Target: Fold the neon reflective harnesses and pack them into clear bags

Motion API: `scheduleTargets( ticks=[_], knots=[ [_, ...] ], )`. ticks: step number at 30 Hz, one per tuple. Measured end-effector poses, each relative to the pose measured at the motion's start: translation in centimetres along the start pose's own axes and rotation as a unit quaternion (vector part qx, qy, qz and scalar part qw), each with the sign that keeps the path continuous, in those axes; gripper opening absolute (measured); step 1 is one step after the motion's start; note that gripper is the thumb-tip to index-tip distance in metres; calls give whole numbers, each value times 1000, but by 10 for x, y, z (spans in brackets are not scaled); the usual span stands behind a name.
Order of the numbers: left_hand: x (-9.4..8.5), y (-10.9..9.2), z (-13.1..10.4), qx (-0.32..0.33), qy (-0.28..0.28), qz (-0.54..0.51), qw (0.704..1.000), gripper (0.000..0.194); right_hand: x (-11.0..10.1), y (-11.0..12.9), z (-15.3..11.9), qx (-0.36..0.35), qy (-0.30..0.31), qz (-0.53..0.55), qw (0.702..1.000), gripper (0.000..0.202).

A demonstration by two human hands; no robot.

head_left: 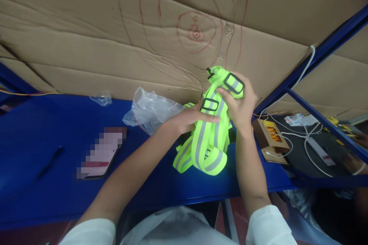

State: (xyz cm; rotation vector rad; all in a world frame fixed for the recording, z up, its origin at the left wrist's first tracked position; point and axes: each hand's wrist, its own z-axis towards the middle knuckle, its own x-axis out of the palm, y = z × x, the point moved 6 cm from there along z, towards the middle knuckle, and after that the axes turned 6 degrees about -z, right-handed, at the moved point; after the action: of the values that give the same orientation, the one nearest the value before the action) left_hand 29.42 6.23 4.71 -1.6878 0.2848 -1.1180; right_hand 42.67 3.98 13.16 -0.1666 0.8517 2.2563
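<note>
A bundle of neon-yellow reflective straps point(214, 138) with grey stripes and black buckles is held up above the blue table. My left hand point(197, 116) grips it from the left, its thumb lying across the straps below one buckle and its other fingers hidden behind. Around the upper right side closes my right hand point(240, 103), thumb in front, near the larger buckle. Loops of strap hang down below both hands. Just left of the bundle lies a crumpled clear plastic bag point(152, 109), partly behind my left wrist.
On the blue table point(152, 180) a phone point(103, 151) with a blurred screen lies at the left. Marked cardboard point(115, 38) stands behind. To the right are a blue frame bar point(324, 116), a small open box point(270, 139) and white cables point(309, 153). Part of another person's hand point(355, 162) shows at the right edge.
</note>
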Motion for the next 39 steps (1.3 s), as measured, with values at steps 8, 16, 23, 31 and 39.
scheduleTargets(
  ticks=[8, 16, 23, 31, 39],
  knots=[
    [-3, -13, -22, -70, 25, 70, 995, 47, -14, 4, -5, -129, -3, -172, 977, 54],
    [-10, -42, -38, -19, 30, 262, 964, 48, -10, 16, -12, -117, 4, -145, 982, 55],
    [3, -11, -2, 69, -37, 181, 980, 55, -4, 9, -11, -107, -13, -172, 979, 58],
    [-13, -16, -3, 63, -27, 251, 965, 44, -3, -1, 0, 40, 71, 27, 996, 48],
    [1, -41, -24, 123, -24, 449, 885, 47, 28, -22, -10, 221, 178, 220, 933, 48]
  ],
)
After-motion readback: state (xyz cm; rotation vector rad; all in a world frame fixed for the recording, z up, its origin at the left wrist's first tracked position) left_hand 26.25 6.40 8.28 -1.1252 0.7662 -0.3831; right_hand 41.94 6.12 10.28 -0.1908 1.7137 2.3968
